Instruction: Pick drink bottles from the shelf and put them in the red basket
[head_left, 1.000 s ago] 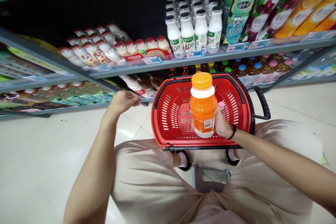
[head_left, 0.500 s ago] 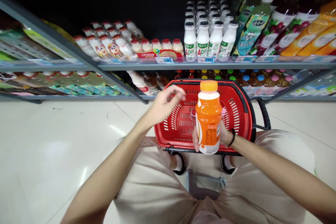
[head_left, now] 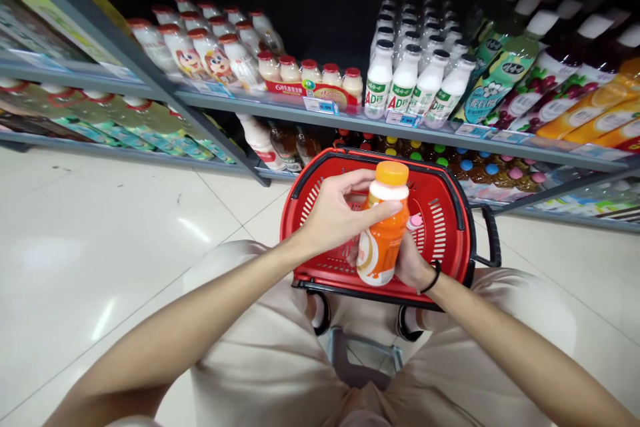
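An orange juice bottle (head_left: 383, 240) with an orange cap stands upright over a red shopping basket (head_left: 453, 213). My right hand (head_left: 411, 263) grips the bottle's lower part from behind. My left hand (head_left: 340, 213) wraps its upper part, thumb lying across the neck just under the cap. A small pink-capped item (head_left: 415, 221) shows in the basket behind the bottle. I sit with my knees either side of the basket.
Grey shelves (head_left: 350, 121) ahead carry rows of white AD milk bottles (head_left: 405, 83), red-capped yoghurt drinks (head_left: 210, 53) and large juice bottles (head_left: 575, 100). A lower shelf holds small coloured-cap bottles (head_left: 480, 170). Pale tiled floor (head_left: 100, 227) spreads to the left.
My left hand came from the left, crossed over the basket and closed on the bottle's upper part. The bottle sank a little and tilted. The view swung left.
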Motion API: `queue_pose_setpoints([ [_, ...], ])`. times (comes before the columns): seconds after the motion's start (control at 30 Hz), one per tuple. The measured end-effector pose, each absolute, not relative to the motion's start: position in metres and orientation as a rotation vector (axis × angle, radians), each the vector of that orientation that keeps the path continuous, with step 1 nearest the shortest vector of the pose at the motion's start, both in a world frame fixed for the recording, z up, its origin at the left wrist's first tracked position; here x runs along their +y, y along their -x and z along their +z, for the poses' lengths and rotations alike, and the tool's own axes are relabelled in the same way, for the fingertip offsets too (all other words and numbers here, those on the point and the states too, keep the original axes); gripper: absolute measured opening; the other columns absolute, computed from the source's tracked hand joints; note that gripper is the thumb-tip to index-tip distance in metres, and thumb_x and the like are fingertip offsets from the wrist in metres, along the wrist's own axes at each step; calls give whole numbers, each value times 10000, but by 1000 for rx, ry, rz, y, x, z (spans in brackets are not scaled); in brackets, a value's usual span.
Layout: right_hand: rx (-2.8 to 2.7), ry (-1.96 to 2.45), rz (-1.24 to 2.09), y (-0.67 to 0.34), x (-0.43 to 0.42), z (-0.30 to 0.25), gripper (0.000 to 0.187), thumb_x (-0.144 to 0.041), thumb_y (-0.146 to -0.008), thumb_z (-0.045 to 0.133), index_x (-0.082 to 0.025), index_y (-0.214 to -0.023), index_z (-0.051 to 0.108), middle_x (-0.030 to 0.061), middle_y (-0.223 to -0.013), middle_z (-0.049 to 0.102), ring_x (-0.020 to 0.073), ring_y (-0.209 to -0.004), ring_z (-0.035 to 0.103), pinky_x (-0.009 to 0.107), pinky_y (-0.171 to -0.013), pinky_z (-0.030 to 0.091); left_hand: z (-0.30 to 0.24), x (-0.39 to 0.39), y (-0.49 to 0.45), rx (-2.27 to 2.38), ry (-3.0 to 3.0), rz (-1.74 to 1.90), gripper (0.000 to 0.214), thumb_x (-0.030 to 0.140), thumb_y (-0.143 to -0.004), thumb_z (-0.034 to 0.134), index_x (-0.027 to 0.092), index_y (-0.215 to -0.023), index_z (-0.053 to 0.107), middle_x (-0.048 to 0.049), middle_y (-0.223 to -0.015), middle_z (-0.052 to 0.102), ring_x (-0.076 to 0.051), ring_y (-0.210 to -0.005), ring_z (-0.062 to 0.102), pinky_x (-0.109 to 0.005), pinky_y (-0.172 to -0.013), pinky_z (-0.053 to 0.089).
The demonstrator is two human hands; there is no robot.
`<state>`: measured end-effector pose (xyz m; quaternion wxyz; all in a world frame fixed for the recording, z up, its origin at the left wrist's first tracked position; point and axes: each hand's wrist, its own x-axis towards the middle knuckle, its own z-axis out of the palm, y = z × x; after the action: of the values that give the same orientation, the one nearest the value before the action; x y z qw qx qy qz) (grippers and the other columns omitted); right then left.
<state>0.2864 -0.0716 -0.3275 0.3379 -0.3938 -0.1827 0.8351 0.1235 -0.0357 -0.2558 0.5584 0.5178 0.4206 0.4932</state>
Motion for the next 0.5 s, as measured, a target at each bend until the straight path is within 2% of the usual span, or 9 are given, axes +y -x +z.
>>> queue_pose_setpoints([
  [0.1,-563,1097,1999,-285,-66,-327,452,-639,-877,685,-236,-1076,730,46,-1085,796,307,-1214,677,439,-1020,566,-258,-37,-123,1160,-1294,1218,428,320,-747,923,160,-1094,730,-72,-1128,792,-198,-1021,752,-250,-846,585],
  [0.27,-628,1118,1951,-287,-68,-333,460,-672,-809,728,-252,-996,718,55,-1067,792,337,-1253,655,465,-1021,566,-264,-40,-124,1218,-1362,1218,451,403,-755,915,180,-993,604,-34,-1029,739,-169,-927,701,-284,-865,561],
  [0.5,-649,1056,2125,-292,-77,-335,566,-764,-835,628,-235,-1025,693,76,-996,782,330,-1145,701,475,-927,610,-265,-40,-127,1119,-1386,1210,459,312,-717,939,193,-960,568,-6,-975,703,-156,-883,669,-277,-823,545],
])
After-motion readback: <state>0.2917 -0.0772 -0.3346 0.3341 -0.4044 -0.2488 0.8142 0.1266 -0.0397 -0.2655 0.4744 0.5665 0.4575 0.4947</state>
